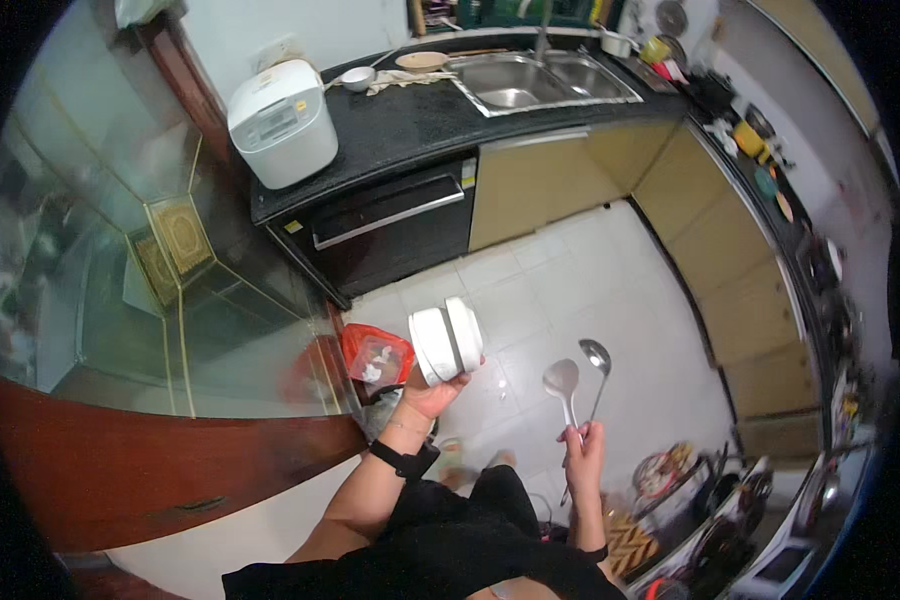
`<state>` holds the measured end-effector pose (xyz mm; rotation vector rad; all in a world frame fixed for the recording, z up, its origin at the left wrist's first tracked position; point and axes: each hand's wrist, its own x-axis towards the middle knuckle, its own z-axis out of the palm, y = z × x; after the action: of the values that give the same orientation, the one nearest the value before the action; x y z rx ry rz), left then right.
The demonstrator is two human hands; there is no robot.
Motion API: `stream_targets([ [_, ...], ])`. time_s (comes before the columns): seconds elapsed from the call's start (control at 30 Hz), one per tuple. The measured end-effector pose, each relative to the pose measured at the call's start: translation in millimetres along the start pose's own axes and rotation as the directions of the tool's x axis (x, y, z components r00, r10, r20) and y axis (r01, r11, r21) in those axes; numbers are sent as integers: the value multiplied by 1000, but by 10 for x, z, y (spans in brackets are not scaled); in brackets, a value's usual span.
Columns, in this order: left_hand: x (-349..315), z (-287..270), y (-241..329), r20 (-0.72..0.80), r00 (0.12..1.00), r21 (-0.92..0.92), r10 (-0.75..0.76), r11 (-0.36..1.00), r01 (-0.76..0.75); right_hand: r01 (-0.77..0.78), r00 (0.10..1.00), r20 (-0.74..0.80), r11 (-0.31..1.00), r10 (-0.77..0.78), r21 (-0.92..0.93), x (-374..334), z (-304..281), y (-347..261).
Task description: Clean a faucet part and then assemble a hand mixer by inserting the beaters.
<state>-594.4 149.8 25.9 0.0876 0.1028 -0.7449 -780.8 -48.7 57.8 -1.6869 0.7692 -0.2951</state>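
Note:
My left hand (433,398) is closed round white bowls (433,343) held on their sides, rims and bases close together. Its fingers wrap beneath them, partly hidden. Lower right of centre, my right hand (584,455) grips two long handles at once. One belongs to a metal ladle (596,357) with a shiny round cup. The other carries a pale, broad-headed serving spoon (561,378). Both heads point away from me, above the floor, and stand a little apart. A dark wristband (406,460) sits on my left wrist.
A white rice cooker (283,125) stands on the dark counter (400,125), near a small bowl (358,79) and a plate (422,61). Farther back is a double metal sink (510,82). A red-lined bin (378,360) is beside my left hand. Cookware crowds a rack (710,490) at lower right.

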Motion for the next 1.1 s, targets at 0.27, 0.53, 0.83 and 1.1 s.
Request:
stream_targets([
  [0.27,-834,236,-100,241,941,-107,-237,957,269,28,998,-51,995,-23,95,-1168,349,228],
  [0.53,-2276,-84,-167,216,883,-67,-417,896,440,9,953,-301,996,18,88,-2609,531,681],
  [0.83,-3933,-51,130,-34,853,344,-521,795,499,-36,894,-385,894,228,446,-3903,1118,854],
  [1.1,-4418,-847,1039,-182,517,491,-836,378,785,-61,864,-418,881,282,468,-4681,1802,632],
])
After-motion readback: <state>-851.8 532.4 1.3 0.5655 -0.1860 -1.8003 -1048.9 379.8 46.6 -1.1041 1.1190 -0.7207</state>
